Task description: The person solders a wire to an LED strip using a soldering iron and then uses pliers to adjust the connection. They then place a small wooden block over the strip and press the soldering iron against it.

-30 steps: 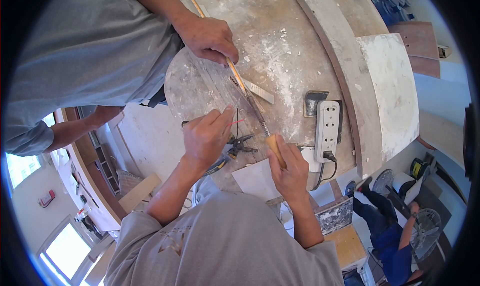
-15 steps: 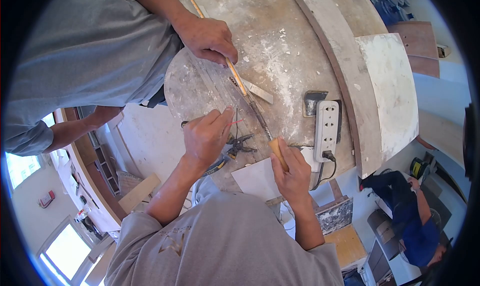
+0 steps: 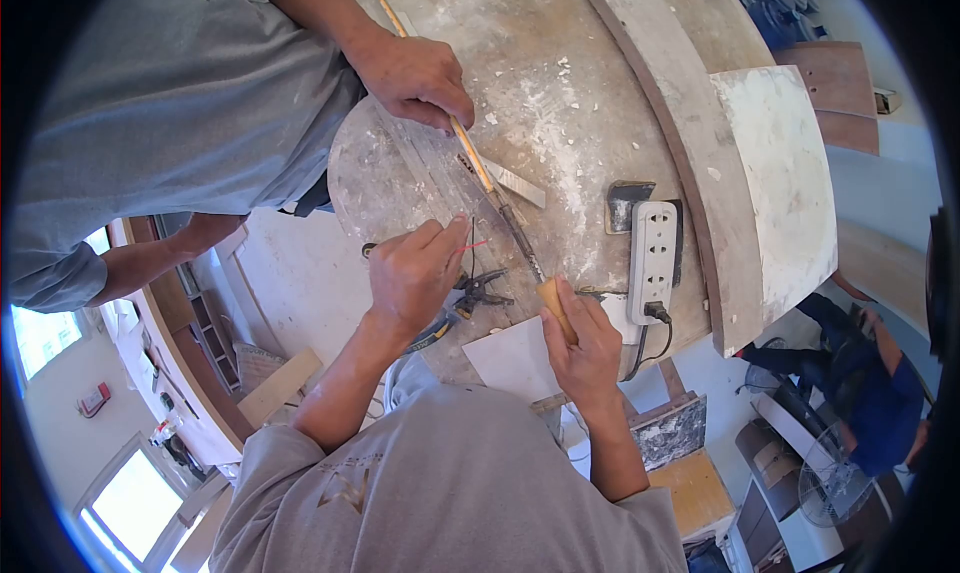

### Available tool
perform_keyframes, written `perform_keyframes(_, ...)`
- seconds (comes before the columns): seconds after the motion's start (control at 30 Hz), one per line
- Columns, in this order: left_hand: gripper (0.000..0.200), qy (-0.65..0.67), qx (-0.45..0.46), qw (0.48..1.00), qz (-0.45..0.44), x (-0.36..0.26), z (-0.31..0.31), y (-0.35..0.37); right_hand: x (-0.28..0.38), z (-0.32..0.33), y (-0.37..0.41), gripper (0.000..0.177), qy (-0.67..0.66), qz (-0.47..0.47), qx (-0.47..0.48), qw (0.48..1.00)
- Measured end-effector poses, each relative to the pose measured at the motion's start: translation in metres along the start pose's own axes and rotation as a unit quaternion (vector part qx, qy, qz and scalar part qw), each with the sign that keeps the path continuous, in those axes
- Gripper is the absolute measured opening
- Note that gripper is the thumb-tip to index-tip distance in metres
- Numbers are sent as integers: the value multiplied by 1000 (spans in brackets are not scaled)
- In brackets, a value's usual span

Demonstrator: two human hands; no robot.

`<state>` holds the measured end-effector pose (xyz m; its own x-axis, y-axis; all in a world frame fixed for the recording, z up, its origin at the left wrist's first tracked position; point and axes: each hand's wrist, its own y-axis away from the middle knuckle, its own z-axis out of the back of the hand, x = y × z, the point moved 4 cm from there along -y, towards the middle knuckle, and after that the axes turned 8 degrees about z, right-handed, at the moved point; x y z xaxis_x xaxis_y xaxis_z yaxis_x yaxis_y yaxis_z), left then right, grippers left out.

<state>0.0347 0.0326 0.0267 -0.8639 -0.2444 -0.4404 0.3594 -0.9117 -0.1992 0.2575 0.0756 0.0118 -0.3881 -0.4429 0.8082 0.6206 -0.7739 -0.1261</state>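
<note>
My right hand [image 3: 588, 353] is wrapped around the wooden handle of what looks like a soldering iron [image 3: 522, 241], its dark metal shaft pointing away from me. The shaft's far end meets a long yellowish rod [image 3: 470, 148], gripped by another person's hand [image 3: 415, 81]; whether they touch cannot be seen. Pinched in my left hand [image 3: 412, 276] are thin wires [image 3: 474, 244], one red and one black, beside the shaft. Dark pliers or clamps [image 3: 480, 291] lie just below these wires. Beneath the rod is a short pale flat strip [image 3: 515, 184].
A white power strip [image 3: 653, 258] with a black plug stands right of the iron. The dusty workbench [image 3: 570, 33] carries a long curved board [image 3: 690, 153] and white flakes. A white panel [image 3: 515, 361] is near me. Farther right, a person in blue [image 3: 880, 393] bends near a fan [image 3: 832, 478].
My hands, the iron and the rod stay almost in place. In the right background, the person in blue has shifted right and the fan shows more fully.
</note>
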Motion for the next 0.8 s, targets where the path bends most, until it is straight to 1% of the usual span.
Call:
perform_keyframes(0.3, 19, 6, -8, 1000, 19, 0, 2, -2, 2, 1, -1, 49, 2, 0, -2, 1000)
perform_keyframes(0.73, 18, 6, -11, 1000, 23, 1, 1, -2, 1, 1, -1, 49, 0, -10, 1, 1000)
perform_keyframes(0.8, 18, 10, -9, 1000, 22, 1, 0, -2, 1, -1, -2, 49, 0, 11, -19, 1000)
